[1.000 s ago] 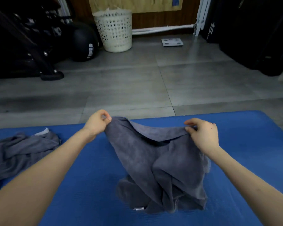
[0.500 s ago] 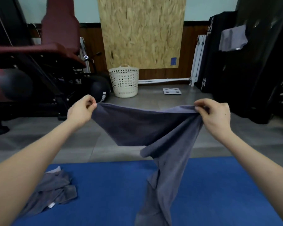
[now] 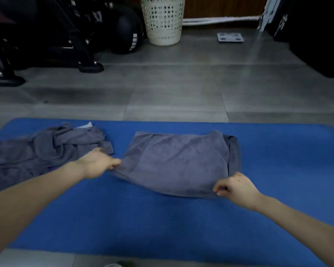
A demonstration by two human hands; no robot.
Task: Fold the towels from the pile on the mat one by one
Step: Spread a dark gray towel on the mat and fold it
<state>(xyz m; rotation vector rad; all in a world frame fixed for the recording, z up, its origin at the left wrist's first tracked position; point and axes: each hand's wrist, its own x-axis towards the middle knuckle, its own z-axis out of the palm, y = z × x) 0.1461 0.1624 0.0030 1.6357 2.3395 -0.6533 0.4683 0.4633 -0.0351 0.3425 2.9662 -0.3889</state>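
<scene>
towel point(image 3: 179, 162): doubled, flat on the middle of the mat point(image 3: 162, 224), just beside the pile point(image 3: 46, 149). left hand point(image 3: 96, 164): pinches near-left corner. right hand point(image 3: 237, 187): pinches near-right corner. risk: under layer peeks out at right; an uneven pull may skew the layers.

The left forearm point(image 3: 37, 191) and the right forearm point(image 3: 297, 218) are both bare, uncovered along all of their visible length down to the wrist. The left hand point(image 3: 95, 164) and the right hand point(image 3: 237, 188) are bare as well. A few small dark spots mark the back of the right hand. Blur softens the left hand's fingers.
</scene>
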